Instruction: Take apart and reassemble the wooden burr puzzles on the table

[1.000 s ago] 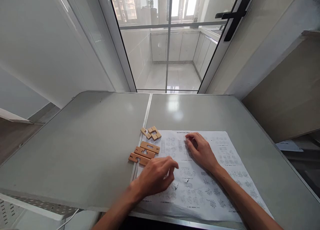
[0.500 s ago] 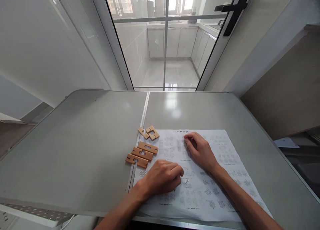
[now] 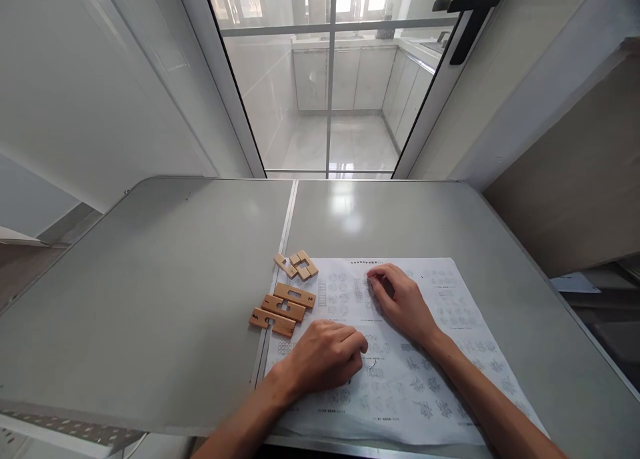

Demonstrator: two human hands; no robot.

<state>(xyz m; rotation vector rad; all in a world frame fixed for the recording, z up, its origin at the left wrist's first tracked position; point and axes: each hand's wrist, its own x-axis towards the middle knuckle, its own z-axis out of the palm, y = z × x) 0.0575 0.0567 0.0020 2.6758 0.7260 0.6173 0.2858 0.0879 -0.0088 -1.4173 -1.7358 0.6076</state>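
On the printed paper sheet (image 3: 395,406), my left hand (image 3: 330,354) rests with its fingers curled under. No object shows in it, though the underside is hidden. Farther up the sheet lies my right hand (image 3: 397,296), its fingers loosely bent and a gap between thumb and forefinger; I see nothing held there. Beyond my left hand, several notched wooden puzzle bars lie side by side: one marked 2 (image 3: 306,297), one marked 1 (image 3: 271,303), one marked 3 (image 3: 259,317). Behind them sit smaller pale wooden pieces (image 3: 303,274), some set around a square gap, and another (image 3: 280,262) to their left.
Everything lies on a grey table (image 3: 150,299) with a metal seam (image 3: 290,209) running across it. A glass door (image 3: 330,99) with a black handle (image 3: 470,12) stands beyond. A dark shelf (image 3: 610,312) is at the right.
My left hand has moved slightly right, away from the wooden bars, and its fingers have curled down onto the sheet. My right hand stays put. The view has tilted down a little.
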